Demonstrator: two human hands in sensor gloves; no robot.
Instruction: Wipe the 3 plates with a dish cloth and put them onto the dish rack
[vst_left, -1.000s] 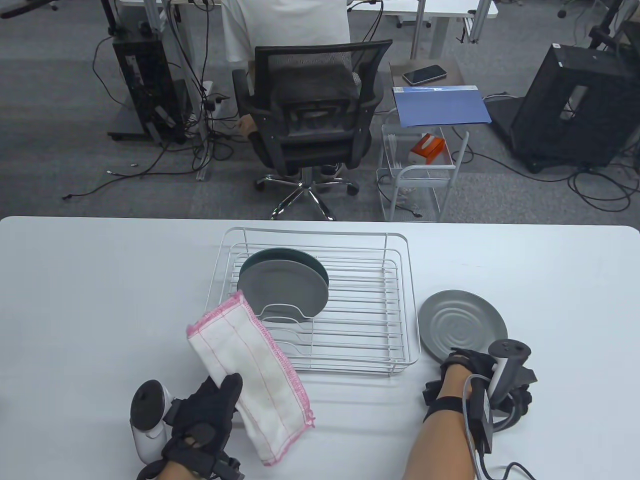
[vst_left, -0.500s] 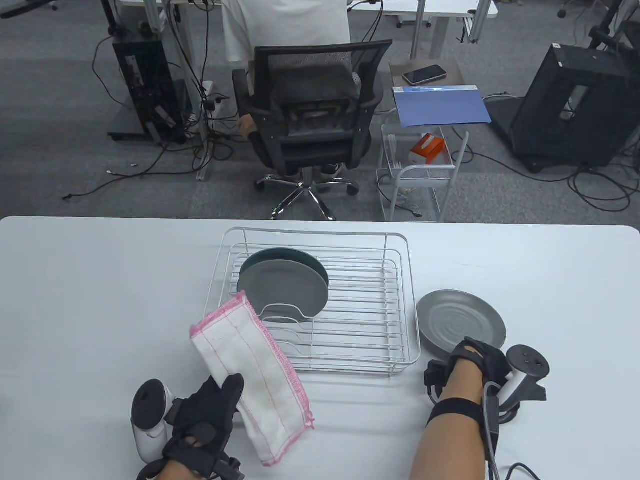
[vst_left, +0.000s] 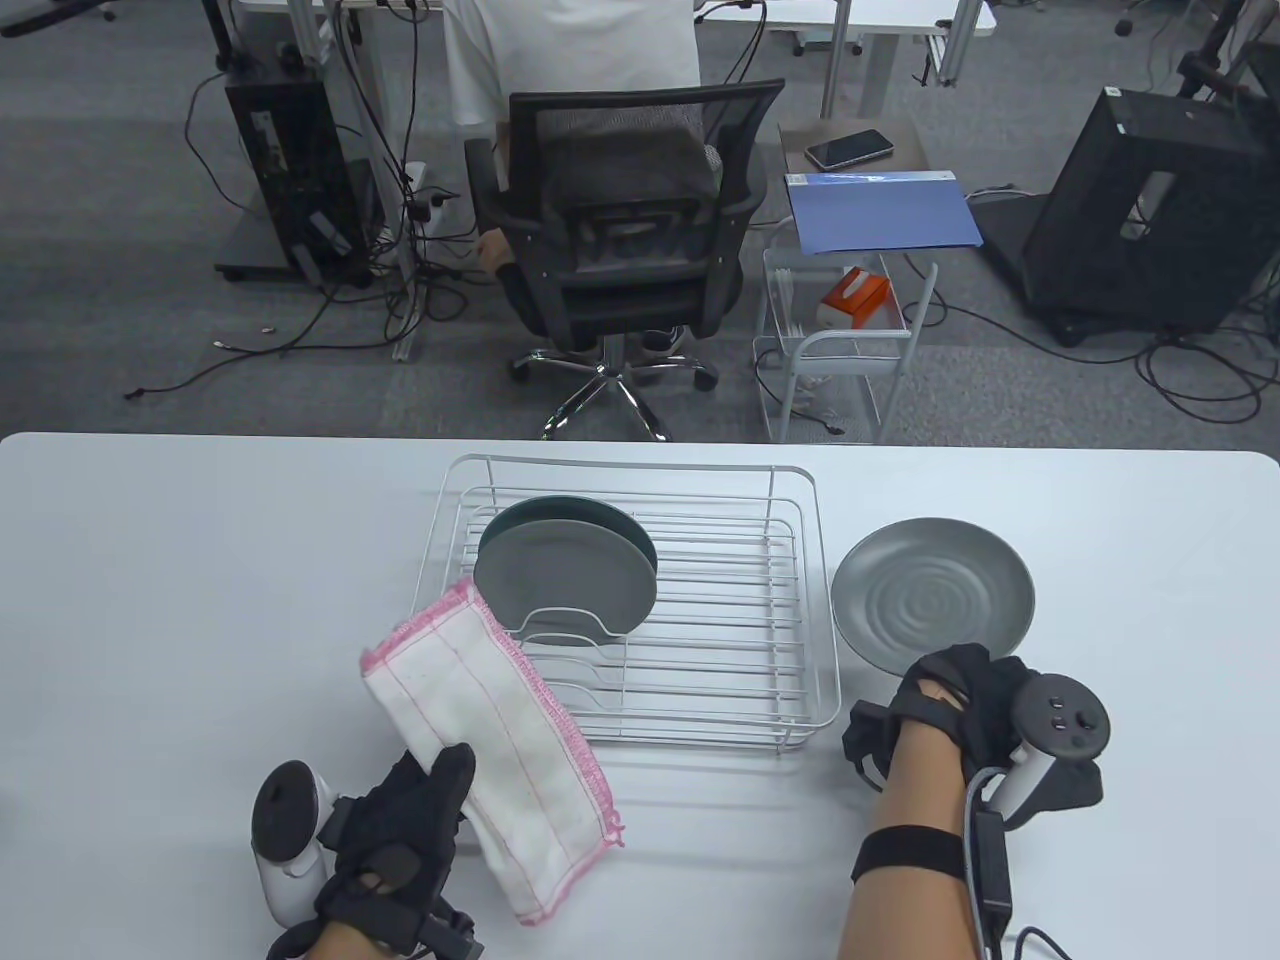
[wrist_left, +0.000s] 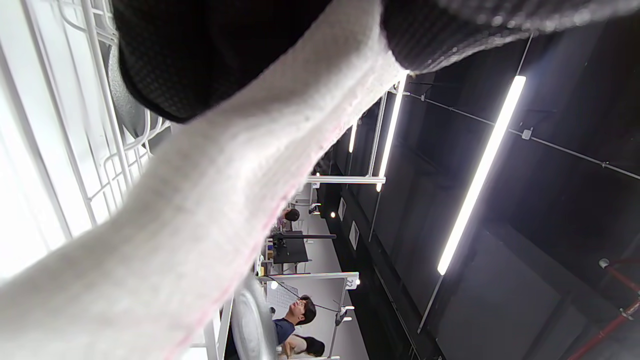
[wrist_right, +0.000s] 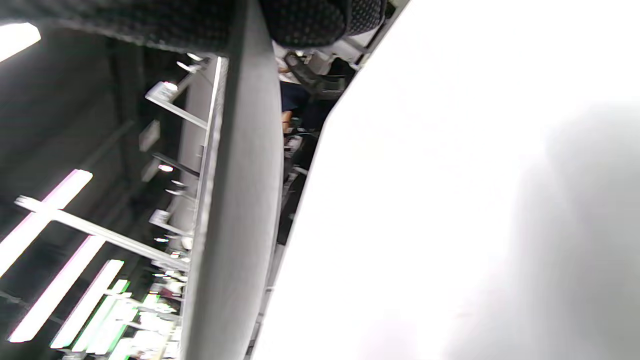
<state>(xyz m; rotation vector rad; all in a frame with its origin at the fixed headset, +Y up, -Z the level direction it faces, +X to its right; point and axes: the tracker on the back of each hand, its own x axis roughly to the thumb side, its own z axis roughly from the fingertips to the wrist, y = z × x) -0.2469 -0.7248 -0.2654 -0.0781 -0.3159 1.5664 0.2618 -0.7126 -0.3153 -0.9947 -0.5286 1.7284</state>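
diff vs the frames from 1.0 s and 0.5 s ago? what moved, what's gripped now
The right hand, gripping the near rim of the loose grey plate, has lifted and tipped it up off the table. The left hand shifted the dish cloth slightly left, still holding it. The two plates in the rack and the dish rack are unchanged.

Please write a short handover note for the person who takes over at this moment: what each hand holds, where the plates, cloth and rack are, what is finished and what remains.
Left hand: grip on the dish cloth, which is held up in front of the rack's near left corner.
Right hand: grip on the near rim of the third plate, which is tilted up, right of the dish rack.
Done: two plates stand upright in the rack's left slots.
Left: wipe the third plate with the cloth, then set it in the rack.
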